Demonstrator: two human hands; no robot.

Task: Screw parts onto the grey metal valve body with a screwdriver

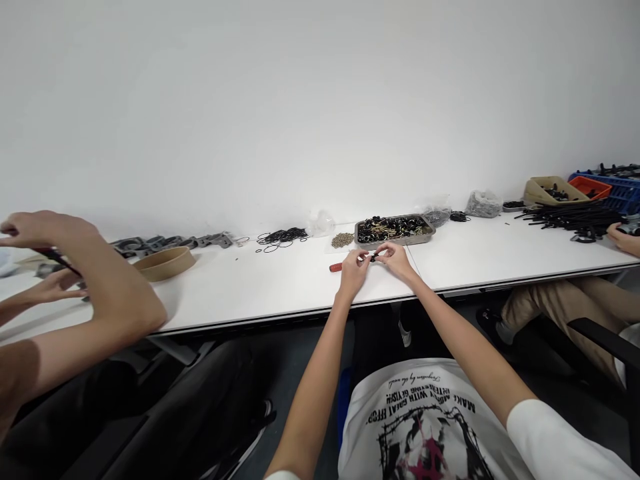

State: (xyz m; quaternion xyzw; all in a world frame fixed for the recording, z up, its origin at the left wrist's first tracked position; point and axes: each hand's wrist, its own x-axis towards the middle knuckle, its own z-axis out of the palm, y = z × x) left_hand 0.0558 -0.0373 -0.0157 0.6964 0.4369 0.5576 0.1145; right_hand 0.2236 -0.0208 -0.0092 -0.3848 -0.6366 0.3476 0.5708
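My left hand (355, 270) and my right hand (397, 259) meet just above the white table. Their fingertips pinch a small black part (373, 258) between them; its exact kind is too small to make out. A red handle (335, 267) shows to the left of my left hand, and the rest of that tool is hidden behind the hand. Right behind my hands stands a metal tray (431, 235) filled with small black and brass-coloured parts. Beside the tray lies a pile of small brass-coloured pieces (343, 239).
Black rings (283, 237), grey parts (170, 245) and a tan ring-shaped band (167, 264) lie leftward. Clear bags (484, 203), black tubes (570, 217) and bins (555, 190) stand rightward. Co-workers' hands work at left (50, 230) and right (625, 239).
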